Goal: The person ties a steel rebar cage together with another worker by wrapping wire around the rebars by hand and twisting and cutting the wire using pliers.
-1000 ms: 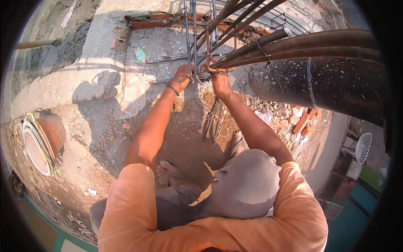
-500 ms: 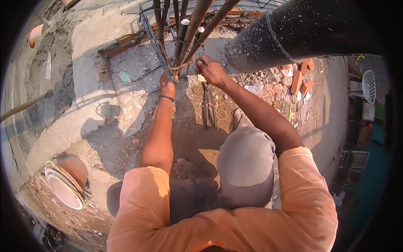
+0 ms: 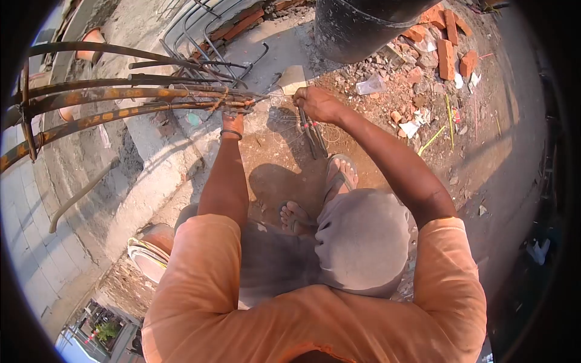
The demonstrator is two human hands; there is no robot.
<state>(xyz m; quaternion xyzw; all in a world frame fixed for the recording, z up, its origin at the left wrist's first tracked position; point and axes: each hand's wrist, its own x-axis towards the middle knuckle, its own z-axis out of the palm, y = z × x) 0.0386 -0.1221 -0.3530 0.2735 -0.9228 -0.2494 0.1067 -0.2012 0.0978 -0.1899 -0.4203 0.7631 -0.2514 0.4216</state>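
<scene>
Rusty steel reinforcing bars [image 3: 136, 94] come in from the left, with reddish ties near their ends. My left hand [image 3: 232, 123] is closed at those ends, its fingers partly hidden behind the metal. To the right, my right hand [image 3: 319, 104] is closed in a pinch, apart from the bars. A faint thin wire [image 3: 279, 95] appears to run between the bars and its fingertips. Just below my right hand, long-handled pincers [image 3: 315, 140] with red marks lie on the dirt, beside loose loops of fine wire [image 3: 281, 130].
Bent steel stirrups [image 3: 203, 30] lie on the concrete ledge behind the bars. A large black pipe [image 3: 357, 33] stands at the top. Bricks [image 3: 446, 59] and rubble lie to the right. A pot-like container [image 3: 151, 257] is at lower left, a wooden handle [image 3: 78, 196] above it.
The view has tilted and shifted, so the bars now stretch left instead of upward. My right hand is farther from the bars' tied ends; my left hand stays at them.
</scene>
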